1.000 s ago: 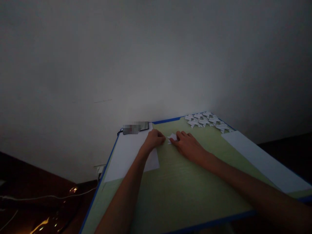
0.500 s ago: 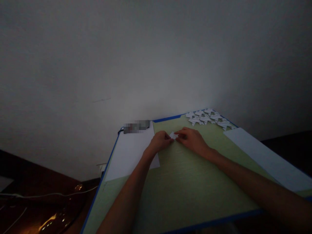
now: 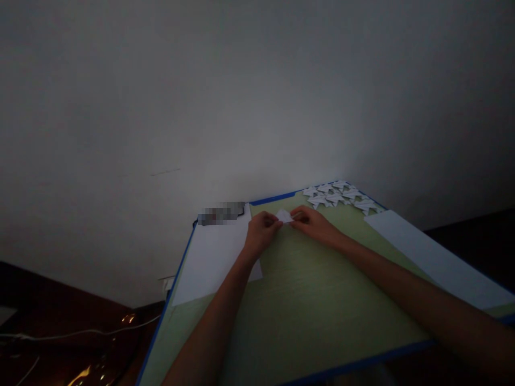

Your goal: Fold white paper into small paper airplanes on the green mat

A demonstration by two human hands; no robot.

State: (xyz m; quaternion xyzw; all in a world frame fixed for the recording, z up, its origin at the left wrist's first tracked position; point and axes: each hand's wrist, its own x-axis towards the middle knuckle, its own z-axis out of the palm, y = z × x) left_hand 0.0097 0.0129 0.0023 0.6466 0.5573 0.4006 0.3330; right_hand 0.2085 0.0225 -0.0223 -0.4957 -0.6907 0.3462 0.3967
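Between my two hands is a small folded piece of white paper [image 3: 284,216], pointed at the top. My left hand [image 3: 262,229] pinches its left side with thumb and fingers. On the right side, the thumb and index finger of my right hand [image 3: 311,222] grip the same paper. Its lower edges are partly covered by my fingertips. Several folded white paper figures [image 3: 333,199] with pointed ends lie in rows at the table's far right corner.
The light green table [image 3: 306,316] has a blue edge and stands against a grey wall [image 3: 257,107]. White paper sheets [image 3: 213,262] lie at the left, and a white strip [image 3: 434,257] at the right. A blurred-out dark object [image 3: 221,213] rests at the back left. A cable [image 3: 92,332] runs beside the table.
The folded paper now shows more of its face between my hands, which have shifted slightly. My left wrist is more upright. The view has tilted a little.
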